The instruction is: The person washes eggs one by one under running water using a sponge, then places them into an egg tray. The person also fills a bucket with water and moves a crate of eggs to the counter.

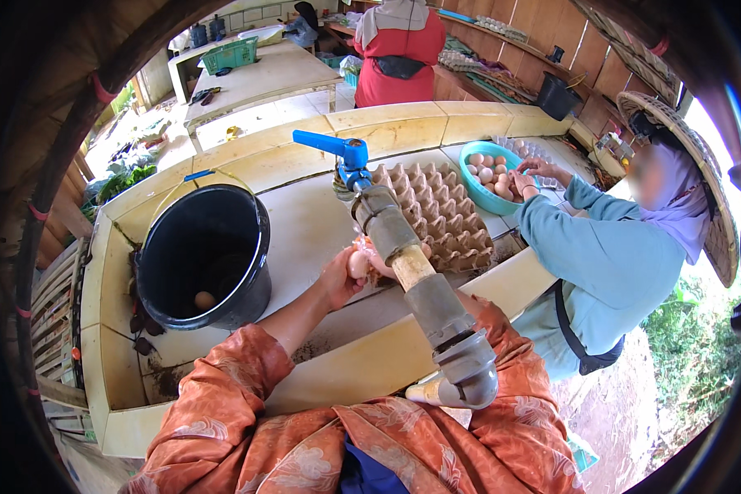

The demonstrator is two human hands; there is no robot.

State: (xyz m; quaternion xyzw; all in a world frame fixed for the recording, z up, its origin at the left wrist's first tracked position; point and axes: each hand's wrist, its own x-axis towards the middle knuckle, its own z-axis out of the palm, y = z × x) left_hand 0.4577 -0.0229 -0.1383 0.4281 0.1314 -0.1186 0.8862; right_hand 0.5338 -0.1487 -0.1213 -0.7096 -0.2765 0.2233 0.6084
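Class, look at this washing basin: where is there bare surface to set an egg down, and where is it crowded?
Bare: the basin floor between the black bucket and the grey pipe. Crowded: the right side, filled by the egg tray and teal bowl of eggs.

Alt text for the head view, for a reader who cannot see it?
The left hand holds an egg beside a grey pipe with a blue tap. A black bucket sits left, an egg tray behind.

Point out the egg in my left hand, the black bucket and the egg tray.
egg (358, 264), head view, middle of its shell.
black bucket (255, 292), head view, outer wall.
egg tray (436, 206), head view, empty cups.
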